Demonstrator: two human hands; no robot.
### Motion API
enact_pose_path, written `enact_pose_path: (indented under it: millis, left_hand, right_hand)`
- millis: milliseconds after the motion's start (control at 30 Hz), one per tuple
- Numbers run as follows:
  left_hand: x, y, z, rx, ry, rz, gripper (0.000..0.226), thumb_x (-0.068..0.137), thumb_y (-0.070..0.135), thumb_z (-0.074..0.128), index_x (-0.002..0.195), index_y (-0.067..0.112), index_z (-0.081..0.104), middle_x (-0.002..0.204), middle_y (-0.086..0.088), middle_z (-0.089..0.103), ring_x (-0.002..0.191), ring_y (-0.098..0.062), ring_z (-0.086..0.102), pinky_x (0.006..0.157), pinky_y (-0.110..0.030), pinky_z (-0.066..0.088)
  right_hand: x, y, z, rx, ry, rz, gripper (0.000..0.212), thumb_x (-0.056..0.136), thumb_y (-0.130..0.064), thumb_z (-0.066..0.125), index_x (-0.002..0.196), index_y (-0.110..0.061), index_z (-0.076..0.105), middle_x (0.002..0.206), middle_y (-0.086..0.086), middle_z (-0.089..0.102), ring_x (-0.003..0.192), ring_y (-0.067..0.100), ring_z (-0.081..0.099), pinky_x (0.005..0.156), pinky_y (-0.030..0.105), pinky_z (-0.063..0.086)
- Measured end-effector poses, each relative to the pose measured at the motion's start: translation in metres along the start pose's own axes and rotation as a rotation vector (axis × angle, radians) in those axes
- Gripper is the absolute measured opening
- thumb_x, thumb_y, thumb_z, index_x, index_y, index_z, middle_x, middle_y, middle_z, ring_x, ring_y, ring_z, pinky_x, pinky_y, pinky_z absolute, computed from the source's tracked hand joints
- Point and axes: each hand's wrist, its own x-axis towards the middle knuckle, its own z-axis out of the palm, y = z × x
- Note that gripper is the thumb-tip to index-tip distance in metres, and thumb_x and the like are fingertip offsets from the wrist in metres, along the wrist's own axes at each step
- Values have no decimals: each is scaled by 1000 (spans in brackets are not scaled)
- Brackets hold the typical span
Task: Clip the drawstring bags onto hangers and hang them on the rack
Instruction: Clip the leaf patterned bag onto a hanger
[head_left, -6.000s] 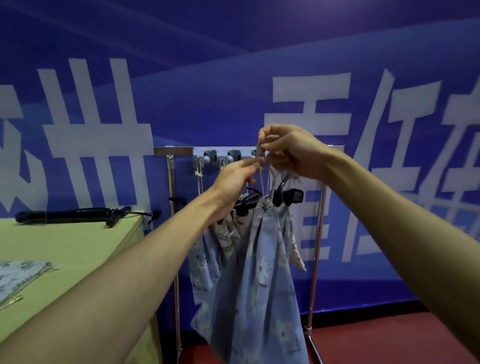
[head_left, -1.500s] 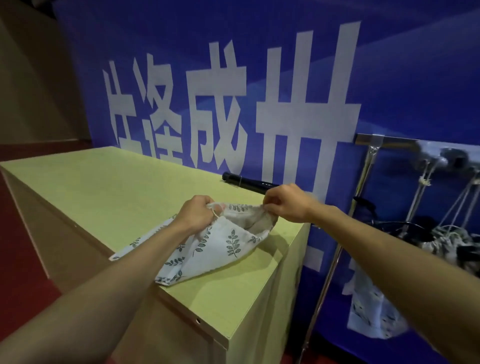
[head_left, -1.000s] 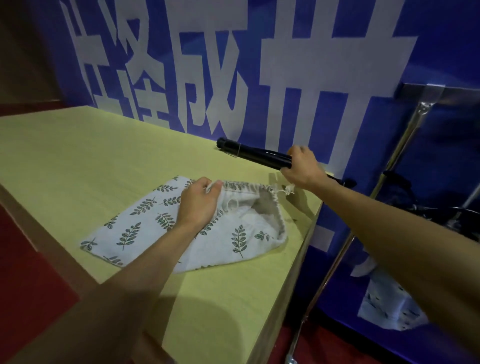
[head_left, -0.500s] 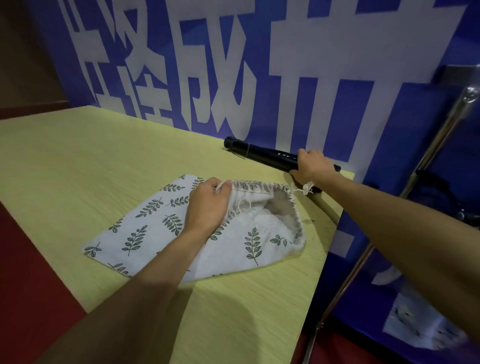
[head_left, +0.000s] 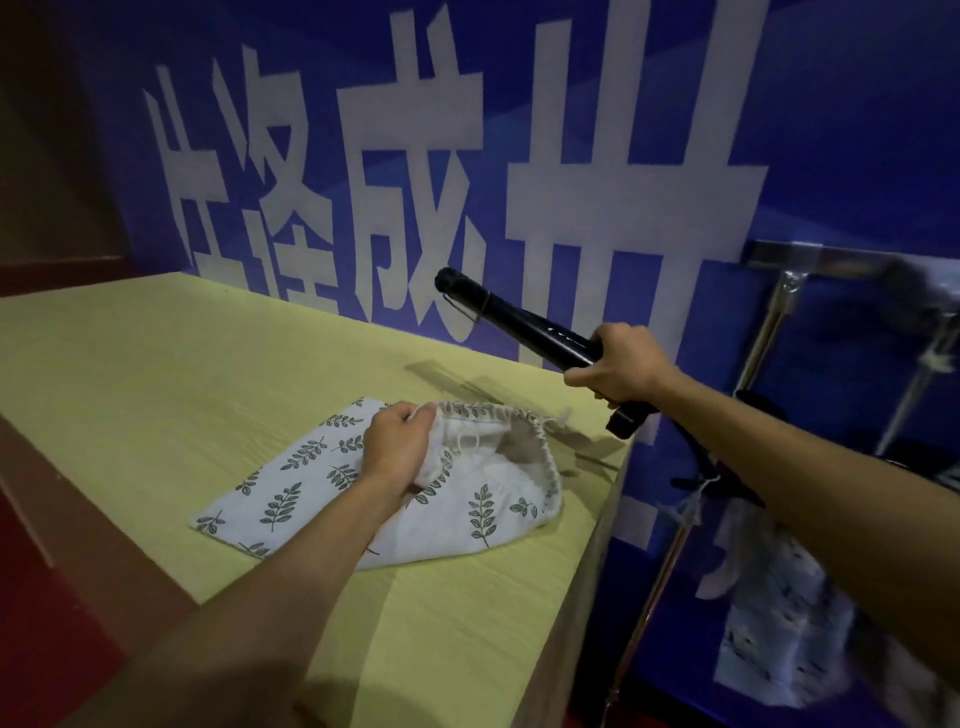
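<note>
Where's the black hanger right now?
The hanger is in the right hand, lifted off the table near its far right corner, just beyond the bag the left hand grips.

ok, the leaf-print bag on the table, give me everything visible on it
The leaf-print drawstring bag is off-white cloth, woven-looking, with scattered dark green leaf sprigs. It lies mostly flat near the right end of the yellow-green table, its gathered mouth open toward the table's right edge and showing a plain pale inside. A thin pale cord runs round the mouth, and its frayed end rests on the tabletop. The left hand pinches the mouth's rim. No hanger is clipped on.
</note>
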Motion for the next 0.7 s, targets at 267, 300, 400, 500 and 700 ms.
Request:
enact_pose_path:
  millis: [267,300,400,500,700]
  left_hand:
    - [-27,56,-10,-118,-149,-63,20,93,26,60,95,8,68,99,-18,71,82,-31,67,76,-39,55]
    - [-31,66,-11,-123,-143,-51,21,92,25,62,96,6,69,95,-16,71,78,-29,66,71,-37,54]
    - [-45,94,-13,-152,-106,-33,17,88,25,64,80,11,69,78,-9,68,66,-24,61,58,-29,46]
    - [-55,110,-17,-194,-68,-88,20,86,26,64,75,9,63,75,-10,65,67,-26,60,61,-30,47]
    - [-65,121,-25,-290,-80,-166,19,85,23,68,91,5,69,85,-13,71,73,-28,65,81,-42,53]
  right_hand:
    - [-71,-19,-66,204,-80,-43,34,81,-11,72,108,-13,52,83,5,60,58,13,61,47,18,50]
    - [-77,-20,-71,205,-98,-46,32,81,-11,70,107,-13,52,81,4,60,56,12,60,47,16,49]
    - [-97,-19,-83,248,-153,-53,35,81,-8,69,109,-13,49,85,6,60,59,12,60,49,16,49]
    - [-116,-14,-93,305,-153,-47,33,75,-2,68,100,-14,51,80,8,59,57,15,58,48,21,47]
    - [-151,12,-116,348,-217,-27,46,55,-7,65,100,-7,54,72,10,56,55,19,56,50,29,48]
